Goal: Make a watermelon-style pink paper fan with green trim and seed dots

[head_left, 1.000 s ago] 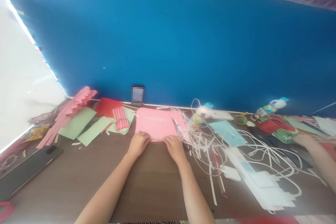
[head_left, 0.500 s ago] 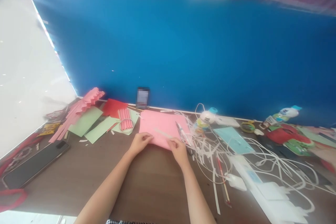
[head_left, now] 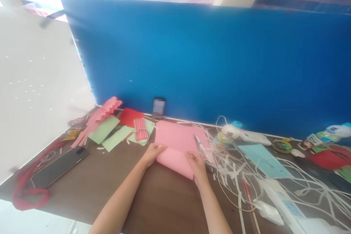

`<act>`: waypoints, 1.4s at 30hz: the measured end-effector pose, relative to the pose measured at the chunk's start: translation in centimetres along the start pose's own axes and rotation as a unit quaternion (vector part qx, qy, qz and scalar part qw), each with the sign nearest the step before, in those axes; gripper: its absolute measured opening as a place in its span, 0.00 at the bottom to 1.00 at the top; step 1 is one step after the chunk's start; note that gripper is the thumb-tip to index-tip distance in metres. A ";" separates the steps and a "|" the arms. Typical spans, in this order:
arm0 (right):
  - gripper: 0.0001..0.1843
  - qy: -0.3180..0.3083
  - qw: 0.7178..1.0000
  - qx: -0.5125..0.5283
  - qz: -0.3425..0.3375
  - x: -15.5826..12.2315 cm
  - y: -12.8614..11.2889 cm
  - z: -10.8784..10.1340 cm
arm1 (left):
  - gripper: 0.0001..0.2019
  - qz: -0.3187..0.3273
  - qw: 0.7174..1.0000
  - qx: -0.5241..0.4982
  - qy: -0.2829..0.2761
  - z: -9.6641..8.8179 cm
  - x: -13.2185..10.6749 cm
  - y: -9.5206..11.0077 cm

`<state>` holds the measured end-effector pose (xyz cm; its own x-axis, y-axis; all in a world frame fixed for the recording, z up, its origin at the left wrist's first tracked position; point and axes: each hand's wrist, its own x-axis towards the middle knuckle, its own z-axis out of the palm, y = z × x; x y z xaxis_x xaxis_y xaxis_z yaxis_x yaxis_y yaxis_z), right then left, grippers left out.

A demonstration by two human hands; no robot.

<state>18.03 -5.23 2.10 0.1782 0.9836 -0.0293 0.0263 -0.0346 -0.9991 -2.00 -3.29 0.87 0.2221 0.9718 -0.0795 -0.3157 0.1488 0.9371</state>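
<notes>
Between my two hands is a sheet of pink paper (head_left: 174, 161), its near part extending below my fingers toward the table's front. My left hand (head_left: 152, 154) pinches its left edge with thumb and fingers. At the right edge, the fingers of my right hand (head_left: 196, 165) are closed on the same sheet. More pink paper (head_left: 175, 133) lies flat just beyond; whether it is one piece with the held part I cannot tell. Pens (head_left: 202, 147) rest on that paper's right side, close to my right hand.
Left: green paper (head_left: 117, 138), red paper (head_left: 131, 117), a pleated pink strip (head_left: 141, 128), a pink paper fan (head_left: 105, 110) and a dark phone (head_left: 60, 166). Right: paper strips (head_left: 229, 166), a bottle (head_left: 227, 133), blue paper (head_left: 264, 159), a power strip (head_left: 285, 201) and tangled white cables.
The held pink part now reaches closer to me, and the pale strip seen on it earlier no longer shows. The camera view has shifted, so the table items appear farther right and slightly lower.
</notes>
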 end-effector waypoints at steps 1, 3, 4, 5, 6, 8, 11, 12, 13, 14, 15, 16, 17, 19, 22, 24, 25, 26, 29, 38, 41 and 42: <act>0.18 -0.003 1.000 0.014 0.012 0.0 0.0 0.1 | 0.16 0.000 1.000 0.001 -0.006 0.0 0.0 0.0; 0.18 -0.032 0.998 0.040 0.039 -0.1 -0.1 0.1 | 0.16 -0.001 1.000 -0.008 -0.002 0.0 0.0 0.0; 0.18 -0.050 0.996 0.049 0.051 -0.2 -0.2 0.2 | 0.15 -0.006 1.000 -0.019 0.003 0.0 0.0 0.0; 0.18 -0.066 0.994 0.054 0.061 -0.3 -0.3 0.2 | 0.15 -0.012 0.999 -0.035 0.005 0.0 0.1 0.0; 0.18 -0.073 0.993 0.058 0.067 -0.3 -0.4 0.2 | 0.16 -0.020 0.998 -0.054 0.001 0.0 0.1 0.0; 0.18 -0.064 0.994 0.061 0.071 -0.5 -0.7 0.3 | 0.17 -0.035 0.995 -0.087 -0.026 0.0 0.2 0.1; 0.19 -0.051 0.993 0.066 0.078 -0.7 -0.9 0.3 | 0.17 -0.043 0.992 -0.102 -0.066 -0.1 0.0 0.5; 0.19 -0.054 0.993 0.069 0.080 -0.7 -0.9 0.2 | 0.17 -0.043 0.991 -0.103 -0.068 -0.1 0.0 0.6; 0.20 -0.059 0.992 0.073 0.082 -0.7 -1.0 0.2 | 0.17 -0.047 0.991 -0.106 -0.070 -0.1 -0.1 0.8; 0.20 -0.064 0.991 0.079 0.084 -0.8 -1.0 0.1 | 0.17 -0.052 0.990 -0.111 -0.073 -0.1 -0.2 0.9; 0.20 -0.068 0.990 0.084 0.086 -0.8 -1.0 0.1 | 0.17 -0.060 0.988 -0.119 -0.079 -0.1 -0.3 1.0; 0.20 -0.072 0.990 0.087 0.086 -0.8 -1.0 0.0 | 0.17 -0.067 0.986 -0.127 -0.087 -0.1 -0.4 1.2; 0.20 -0.074 0.990 0.088 0.084 -0.8 -1.0 -0.1 | 0.17 -0.076 0.983 -0.132 -0.098 0.0 -0.5 1.3; 0.19 -0.076 0.991 0.078 0.078 -0.7 -0.9 -0.2 | 0.16 -0.100 0.979 -0.133 -0.118 0.1 -0.7 1.5; 0.19 -0.093 0.991 0.068 0.068 -0.6 -0.8 -0.4 | 0.15 -0.142 0.973 -0.128 -0.131 0.2 -1.0 1.8; 0.19 -0.113 0.989 0.076 0.065 -0.5 -0.6 -0.4 | 0.15 -0.163 0.969 -0.136 -0.123 0.2 -1.2 2.0; 0.19 -0.119 0.988 0.080 0.063 -0.5 -0.5 -0.4 | 0.15 -0.170 0.968 -0.142 -0.118 0.2 -1.2 2.1; 0.19 -0.120 0.988 0.082 0.061 -0.4 -0.3 -0.4 | 0.15 -0.175 0.967 -0.145 -0.111 0.1 -1.2 2.2; 0.17 -0.107 0.990 0.076 0.048 -0.1 0.2 -0.4 | 0.14 -0.177 0.970 -0.136 -0.094 0.0 -1.0 2.1; 0.16 -0.085 0.995 0.053 0.007 0.3 1.0 -0.5 | 0.14 -0.103 0.986 -0.084 -0.105 -0.3 0.1 0.8; 0.15 -0.073 0.996 0.060 -0.005 0.5 1.2 -0.4 | 0.13 -0.097 0.986 -0.102 -0.090 -0.4 0.4 0.6; 0.15 -0.069 0.996 0.063 -0.009 0.5 1.3 -0.3 | 0.13 -0.094 0.987 -0.102 -0.079 -0.4 0.4 0.6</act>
<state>18.49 -4.84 0.81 0.0422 0.9991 -0.0069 -0.0977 -0.0027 -0.9952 -2.46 -2.69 1.24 0.4307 0.8850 -0.1769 -0.4308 0.3739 0.8214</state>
